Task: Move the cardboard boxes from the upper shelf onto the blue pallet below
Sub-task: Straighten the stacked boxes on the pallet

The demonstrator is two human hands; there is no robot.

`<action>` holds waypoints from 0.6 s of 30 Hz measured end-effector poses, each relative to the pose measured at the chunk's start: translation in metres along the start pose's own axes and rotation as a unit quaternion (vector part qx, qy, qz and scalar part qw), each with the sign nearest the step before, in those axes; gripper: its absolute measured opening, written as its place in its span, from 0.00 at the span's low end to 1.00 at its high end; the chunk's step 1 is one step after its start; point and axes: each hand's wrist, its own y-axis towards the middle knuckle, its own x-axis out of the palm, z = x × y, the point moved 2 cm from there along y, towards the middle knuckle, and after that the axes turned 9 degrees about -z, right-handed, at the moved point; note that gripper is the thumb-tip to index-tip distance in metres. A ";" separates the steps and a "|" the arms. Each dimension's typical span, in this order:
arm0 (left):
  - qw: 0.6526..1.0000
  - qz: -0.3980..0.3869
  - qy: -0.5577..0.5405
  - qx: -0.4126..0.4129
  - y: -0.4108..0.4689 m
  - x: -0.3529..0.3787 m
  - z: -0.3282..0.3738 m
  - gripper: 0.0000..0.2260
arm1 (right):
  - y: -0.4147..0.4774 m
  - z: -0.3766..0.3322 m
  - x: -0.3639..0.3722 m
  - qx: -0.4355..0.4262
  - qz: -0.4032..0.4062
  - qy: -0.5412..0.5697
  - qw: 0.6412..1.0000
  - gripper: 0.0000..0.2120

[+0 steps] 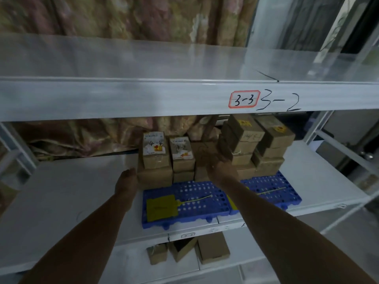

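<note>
Several cardboard boxes stand stacked on the back of two blue pallets (196, 199) on the middle shelf. On the left, labelled boxes (154, 150) sit on a larger box (153, 177). Taller stacks (244, 130) rise on the right. My left hand (126, 181) presses against the left side of the larger bottom box. My right hand (217, 167) reaches onto a middle box (202, 148). It is blurred, so its grip is unclear. The upper shelf (143, 64) shows bare white board marked 3-3 and 3-2.
A yellow tag (161, 208) on a cable tie lies on the left pallet's front. A few more boxes (213, 249) sit on the shelf below. A patterned curtain (82, 138) hangs behind the rack. White uprights (320, 128) frame the right side.
</note>
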 end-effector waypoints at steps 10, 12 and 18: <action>0.997 -0.011 -0.071 0.039 0.021 0.009 -0.017 0.22 | 0.030 0.002 0.041 0.006 -0.026 -0.013 1.000 0.33; 0.994 -0.010 -0.100 0.041 0.023 0.006 -0.020 0.21 | 0.028 0.001 0.041 -0.001 -0.034 -0.011 0.999 0.32; 0.989 -0.006 -0.145 0.032 0.026 0.000 -0.025 0.21 | 0.015 -0.008 0.026 -0.028 -0.009 -0.018 0.999 0.24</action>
